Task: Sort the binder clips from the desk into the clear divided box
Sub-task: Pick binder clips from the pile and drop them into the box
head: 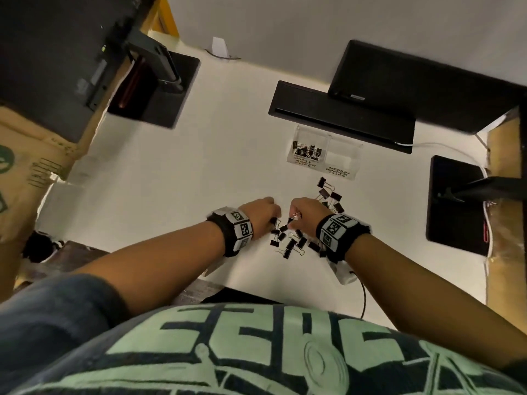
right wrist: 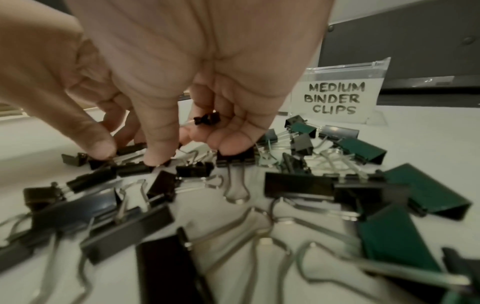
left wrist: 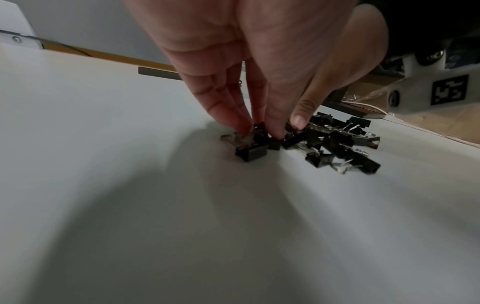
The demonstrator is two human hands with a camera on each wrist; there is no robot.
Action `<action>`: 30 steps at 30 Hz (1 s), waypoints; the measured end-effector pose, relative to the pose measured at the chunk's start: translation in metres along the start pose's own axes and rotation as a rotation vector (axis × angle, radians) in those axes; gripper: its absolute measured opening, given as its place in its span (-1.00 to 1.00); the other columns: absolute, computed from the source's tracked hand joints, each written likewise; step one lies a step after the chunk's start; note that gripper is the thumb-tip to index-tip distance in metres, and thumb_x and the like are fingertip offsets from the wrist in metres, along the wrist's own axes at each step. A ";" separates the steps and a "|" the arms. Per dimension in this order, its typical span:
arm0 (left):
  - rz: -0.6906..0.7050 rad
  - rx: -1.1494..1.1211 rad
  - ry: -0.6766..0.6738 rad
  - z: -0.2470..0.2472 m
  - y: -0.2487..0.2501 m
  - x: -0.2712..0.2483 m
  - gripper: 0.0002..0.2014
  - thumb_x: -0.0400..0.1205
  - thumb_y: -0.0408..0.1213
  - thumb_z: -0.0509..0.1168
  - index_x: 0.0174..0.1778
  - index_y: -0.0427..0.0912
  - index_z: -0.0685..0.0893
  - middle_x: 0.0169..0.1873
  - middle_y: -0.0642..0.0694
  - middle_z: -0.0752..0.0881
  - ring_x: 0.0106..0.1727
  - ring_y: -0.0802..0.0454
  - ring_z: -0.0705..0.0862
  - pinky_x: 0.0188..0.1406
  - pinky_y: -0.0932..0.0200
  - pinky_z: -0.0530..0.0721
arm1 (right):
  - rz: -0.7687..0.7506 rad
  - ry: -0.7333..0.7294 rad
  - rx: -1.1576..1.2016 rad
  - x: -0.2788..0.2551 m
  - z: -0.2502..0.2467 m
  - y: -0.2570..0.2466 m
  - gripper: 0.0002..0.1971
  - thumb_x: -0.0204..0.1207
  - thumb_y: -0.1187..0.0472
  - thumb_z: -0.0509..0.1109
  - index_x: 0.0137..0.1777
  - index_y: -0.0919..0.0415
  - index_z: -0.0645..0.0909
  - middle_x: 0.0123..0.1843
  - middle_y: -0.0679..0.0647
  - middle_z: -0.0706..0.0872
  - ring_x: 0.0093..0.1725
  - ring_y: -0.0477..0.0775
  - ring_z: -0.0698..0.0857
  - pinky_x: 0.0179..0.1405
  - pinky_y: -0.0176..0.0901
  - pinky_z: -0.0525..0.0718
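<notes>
Binder clips [head: 306,151] in clear divided box's [head: 342,158] left compartment

left hand [left wrist: 259,67]: the top edge of the left wrist view cuts the palm; its fingertips [left wrist: 233,121] cover the clips under them, so the grip is not clear.
right hand [right wrist: 168,72]: cut by the top edge of the right wrist view; a small clip [right wrist: 207,119] sits half hidden inside the curled fingers.
nearest clips [right wrist: 166,273]: blurred and cut by the bottom edge.
box [head: 325,155]: its labels are too small in the head view; in the right wrist view only the medium part shows.
monitor [head: 42,52]: cut by the left edge.
</notes>
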State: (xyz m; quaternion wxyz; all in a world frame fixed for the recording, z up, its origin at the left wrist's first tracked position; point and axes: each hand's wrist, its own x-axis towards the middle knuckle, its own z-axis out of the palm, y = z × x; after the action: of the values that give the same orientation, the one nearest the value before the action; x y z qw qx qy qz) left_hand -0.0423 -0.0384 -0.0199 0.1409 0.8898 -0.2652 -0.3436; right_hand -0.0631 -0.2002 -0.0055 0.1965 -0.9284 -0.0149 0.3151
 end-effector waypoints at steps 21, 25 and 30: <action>-0.226 -0.513 0.187 -0.014 -0.005 0.004 -0.75 0.63 -0.47 0.11 0.02 -0.25 0.69 -0.17 -0.07 0.70 -0.18 -0.01 0.69 -0.28 0.30 0.61 | 0.286 0.508 0.524 0.055 -0.115 -0.004 -0.80 0.50 0.26 0.44 -0.30 0.04 0.52 -0.03 0.17 0.78 -0.14 0.11 0.77 -0.07 -0.03 0.78; -0.262 -0.500 0.151 -0.019 -0.006 0.003 -0.72 0.61 -0.51 0.05 -0.09 -0.16 0.66 -0.20 -0.04 0.63 -0.32 0.05 0.61 -0.44 0.30 0.55 | 0.284 0.508 0.371 0.064 -0.114 -0.008 -0.82 0.55 0.32 0.34 0.12 0.18 0.65 0.15 0.13 0.72 0.14 0.13 0.71 -0.01 -0.14 0.68; -0.150 -0.365 0.127 -0.018 -0.011 0.001 -0.80 0.59 -0.46 0.20 0.03 -0.27 0.69 -0.02 -0.10 0.58 -0.07 0.02 0.59 -0.04 0.19 0.62 | 0.216 0.504 0.333 0.056 -0.107 -0.011 -0.67 0.54 0.34 0.30 0.29 0.14 0.57 0.31 0.13 0.64 0.25 0.12 0.64 0.08 -0.15 0.60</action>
State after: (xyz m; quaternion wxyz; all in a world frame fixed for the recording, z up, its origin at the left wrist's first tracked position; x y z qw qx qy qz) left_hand -0.0258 -0.0287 -0.0123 0.2902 0.8866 -0.1221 -0.3389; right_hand 0.0456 -0.2200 0.0434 0.3086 -0.9284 0.1848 0.0926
